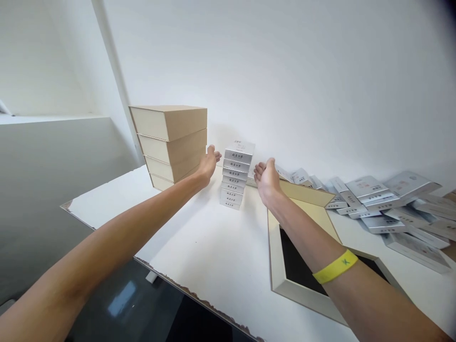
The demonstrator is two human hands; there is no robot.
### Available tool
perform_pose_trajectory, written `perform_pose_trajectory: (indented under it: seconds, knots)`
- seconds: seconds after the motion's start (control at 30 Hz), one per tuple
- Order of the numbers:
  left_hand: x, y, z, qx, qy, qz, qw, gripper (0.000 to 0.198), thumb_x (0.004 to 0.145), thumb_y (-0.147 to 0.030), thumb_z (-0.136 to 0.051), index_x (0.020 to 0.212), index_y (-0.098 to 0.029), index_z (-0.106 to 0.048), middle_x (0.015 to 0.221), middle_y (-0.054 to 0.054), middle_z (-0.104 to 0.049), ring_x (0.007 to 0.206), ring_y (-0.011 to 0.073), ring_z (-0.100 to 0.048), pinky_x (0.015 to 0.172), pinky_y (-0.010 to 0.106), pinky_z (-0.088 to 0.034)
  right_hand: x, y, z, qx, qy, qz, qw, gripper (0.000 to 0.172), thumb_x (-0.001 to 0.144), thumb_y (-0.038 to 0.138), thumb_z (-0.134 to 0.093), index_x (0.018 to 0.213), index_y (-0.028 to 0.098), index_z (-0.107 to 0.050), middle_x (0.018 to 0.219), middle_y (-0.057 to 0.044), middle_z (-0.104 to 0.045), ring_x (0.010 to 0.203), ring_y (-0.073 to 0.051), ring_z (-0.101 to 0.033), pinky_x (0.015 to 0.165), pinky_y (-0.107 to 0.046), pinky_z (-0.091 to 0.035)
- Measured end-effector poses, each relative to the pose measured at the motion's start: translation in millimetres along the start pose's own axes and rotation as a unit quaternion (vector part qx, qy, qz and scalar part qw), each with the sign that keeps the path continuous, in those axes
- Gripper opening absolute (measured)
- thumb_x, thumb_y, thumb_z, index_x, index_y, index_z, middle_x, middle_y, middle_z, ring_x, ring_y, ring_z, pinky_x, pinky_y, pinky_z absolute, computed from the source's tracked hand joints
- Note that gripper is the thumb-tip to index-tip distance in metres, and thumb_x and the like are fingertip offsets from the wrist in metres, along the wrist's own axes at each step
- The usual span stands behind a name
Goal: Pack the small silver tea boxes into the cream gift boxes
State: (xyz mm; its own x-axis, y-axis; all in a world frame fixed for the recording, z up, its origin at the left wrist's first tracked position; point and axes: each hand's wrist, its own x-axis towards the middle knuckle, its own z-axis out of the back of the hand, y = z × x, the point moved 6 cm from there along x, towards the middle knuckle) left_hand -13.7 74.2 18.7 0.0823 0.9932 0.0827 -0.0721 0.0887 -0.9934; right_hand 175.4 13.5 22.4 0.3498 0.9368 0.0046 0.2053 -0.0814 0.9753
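A stack of several small silver-white boxes (pixel 236 175) stands on the white table (pixel 199 242) near the wall. My left hand (pixel 208 164) reaches out just left of the stack, fingers stretched and together, not touching it. My right hand (pixel 266 180) hovers just right of the stack, palm turned inward, fingers loosely curled and apart, holding nothing. A yellow band (pixel 335 267) circles my right wrist. An open beige box (pixel 302 251) with a dark inside lies under my right forearm.
A stack of several larger beige boxes (pixel 171 142) stands at the back left against the wall. Many loose silver boxes (pixel 392 204) lie scattered at the right. The table's chipped front edge (pixel 171 278) runs diagonally, with dark floor below.
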Motion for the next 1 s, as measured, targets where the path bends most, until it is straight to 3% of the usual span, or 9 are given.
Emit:
perform_pose_trajectory:
  seconds: [0.07, 0.17, 0.3, 0.4, 0.63, 1.0]
  knots:
    - [-14.0, -8.9, 4.5, -0.015, -0.028, -0.038, 0.999, 0.075, 0.1, -0.061, -0.009, 0.143, -0.011, -0.045, 0.153, 0.015, -0.045, 0.142, 0.0252, -0.042, 0.122, 0.041, -0.024, -11.1, 12.2, -1.9, 0.015, 0.007, 0.025, 1.0, 0.056, 0.104, 0.055, -0.017, 0.11, 0.022, -0.062, 0.127, -0.011, -0.062, 0.121, -0.02, -0.057, 0.101, -0.035, -0.047]
    - [-36.7, -18.3, 6.2, -0.025, -0.034, -0.086, 0.995, 0.078, 0.098, -0.063, -0.012, 0.142, -0.009, -0.047, 0.151, 0.015, -0.048, 0.141, 0.026, -0.044, 0.121, 0.037, -0.027, -25.2, 21.2, -6.0, 0.018, 0.039, 0.057, 0.997, 0.059, 0.102, 0.06, -0.016, 0.099, 0.024, -0.062, 0.128, -0.009, -0.062, 0.126, -0.02, -0.054, 0.103, -0.032, -0.045]
    - [-58.5, -28.4, 0.1, -0.022, -0.006, -0.12, 0.993, 0.076, 0.098, -0.064, -0.019, 0.138, -0.01, -0.054, 0.148, 0.013, -0.052, 0.141, 0.0272, -0.044, 0.121, 0.037, -0.028, -33.5, 21.4, -13.1, -0.006, 0.089, 0.09, 0.992, 0.061, 0.101, 0.063, -0.019, 0.081, 0.024, -0.062, 0.107, -0.008, -0.068, 0.119, -0.022, -0.057, 0.1, -0.035, -0.044]
    - [-67.4, -36.2, -6.9, -0.016, 0.017, -0.134, 0.991, 0.073, 0.099, -0.062, -0.017, 0.133, -0.013, -0.06, 0.145, 0.01, -0.056, 0.142, 0.0265, -0.043, 0.121, 0.037, -0.029, -36.7, 23.1, -17.6, -0.024, 0.115, 0.122, 0.986, 0.065, 0.101, 0.065, -0.018, 0.081, 0.024, -0.064, 0.096, -0.006, -0.069, 0.112, -0.02, -0.06, 0.101, -0.034, -0.042]
    - [-73.3, -42.0, -12.3, -0.006, 0.027, -0.134, 0.991, 0.079, 0.097, -0.068, -0.016, 0.134, -0.015, -0.06, 0.145, 0.009, -0.055, 0.141, 0.0269, -0.044, 0.12, 0.038, -0.03, -41.3, 28.0, -21.7, -0.057, 0.14, 0.152, 0.977, 0.074, 0.088, 0.085, -0.023, 0.087, 0.025, -0.067, 0.071, -0.001, -0.06, 0.092, -0.02, -0.064, 0.09, -0.033, -0.048]
    - [-70.3, -45.7, -12.0, -0.019, 0.046, -0.12, 0.992, 0.078, 0.098, -0.063, -0.017, 0.142, -0.009, -0.051, 0.147, 0.013, -0.053, 0.14, 0.0263, -0.046, 0.12, 0.038, -0.03, -44.2, 27.1, -27.4, -0.123, 0.123, 0.135, 0.975, 0.079, 0.095, 0.076, -0.013, 0.103, 0.023, -0.071, 0.09, -0.008, -0.07, 0.091, -0.024, -0.067, 0.086, -0.041, -0.051]
